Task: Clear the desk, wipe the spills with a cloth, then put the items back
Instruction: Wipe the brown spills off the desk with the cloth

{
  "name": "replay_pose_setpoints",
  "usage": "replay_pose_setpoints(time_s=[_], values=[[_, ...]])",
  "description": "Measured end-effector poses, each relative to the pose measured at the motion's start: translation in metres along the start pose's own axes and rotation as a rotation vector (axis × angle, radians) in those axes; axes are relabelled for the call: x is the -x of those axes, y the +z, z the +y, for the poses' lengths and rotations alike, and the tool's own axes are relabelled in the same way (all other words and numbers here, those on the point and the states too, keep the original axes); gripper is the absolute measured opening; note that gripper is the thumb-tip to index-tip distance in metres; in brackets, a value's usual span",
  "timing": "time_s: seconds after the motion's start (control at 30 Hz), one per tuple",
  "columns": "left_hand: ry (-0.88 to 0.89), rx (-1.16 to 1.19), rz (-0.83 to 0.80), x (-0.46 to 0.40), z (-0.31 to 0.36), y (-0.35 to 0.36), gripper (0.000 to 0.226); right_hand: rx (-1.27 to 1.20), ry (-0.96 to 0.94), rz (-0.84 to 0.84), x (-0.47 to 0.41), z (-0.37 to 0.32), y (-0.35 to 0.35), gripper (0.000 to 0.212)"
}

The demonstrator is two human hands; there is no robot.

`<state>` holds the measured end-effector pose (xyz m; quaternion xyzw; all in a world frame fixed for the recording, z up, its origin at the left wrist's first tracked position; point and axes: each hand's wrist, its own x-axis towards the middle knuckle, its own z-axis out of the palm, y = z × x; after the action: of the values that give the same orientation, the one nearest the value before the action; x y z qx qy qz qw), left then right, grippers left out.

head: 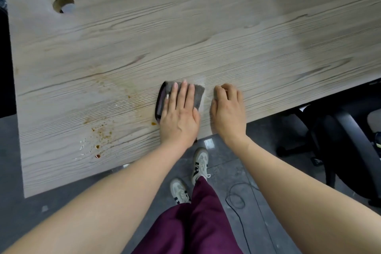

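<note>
The left hand [179, 114] lies flat with fingers spread, covering most of the grey cloth [198, 94] on the tabletop [185, 27]. Just right of the cloth, the right hand [227, 109] rests loosely curled, holding nothing. Brown spill spots [102, 132] lie left of the cloth; a cable hole [63, 4] sits far beyond it.

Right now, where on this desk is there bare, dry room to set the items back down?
The wide far stretch of the desk, from the cable hole rightward, is bare. Nearer, the left hand presses the cloth beside the right hand. Brown spill spots cover the near-left corner, so avoid that.
</note>
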<state>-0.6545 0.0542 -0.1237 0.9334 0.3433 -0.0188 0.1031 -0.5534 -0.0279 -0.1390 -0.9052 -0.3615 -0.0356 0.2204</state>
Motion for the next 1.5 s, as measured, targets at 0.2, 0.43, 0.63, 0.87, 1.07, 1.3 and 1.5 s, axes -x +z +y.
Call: replay_pose_setpoints(time_s=[0.2,0.43,0.63,0.87,1.07,1.3,1.5], values=[[-0.011,-0.017,-0.032,-0.011,-0.006,-0.001,0.062,0.023,-0.005,0.036,0.0,0.0,0.001,0.024],[-0.085,0.021,0.049,0.006,0.001,0.006,0.059,0.047,-0.003,0.067,0.002,-0.003,0.004,0.022],[-0.026,-0.014,0.01,-0.003,-0.03,-0.003,0.06,0.072,0.0,0.002,0.001,-0.007,-0.001,0.021],[-0.215,-0.011,0.071,-0.018,-0.044,-0.003,0.06,0.071,0.02,-0.097,0.003,-0.013,-0.007,0.025],[-0.138,-0.008,0.036,0.018,-0.046,-0.004,0.058,0.064,-0.14,-0.193,0.008,-0.039,-0.004,0.031],[-0.292,0.007,0.063,-0.014,-0.064,-0.01,0.058,0.022,-0.215,-0.267,0.001,-0.048,0.0,0.038],[-0.23,0.015,0.055,0.023,-0.045,-0.007,0.061,0.0,-0.253,-0.287,-0.01,-0.058,0.005,0.033]])
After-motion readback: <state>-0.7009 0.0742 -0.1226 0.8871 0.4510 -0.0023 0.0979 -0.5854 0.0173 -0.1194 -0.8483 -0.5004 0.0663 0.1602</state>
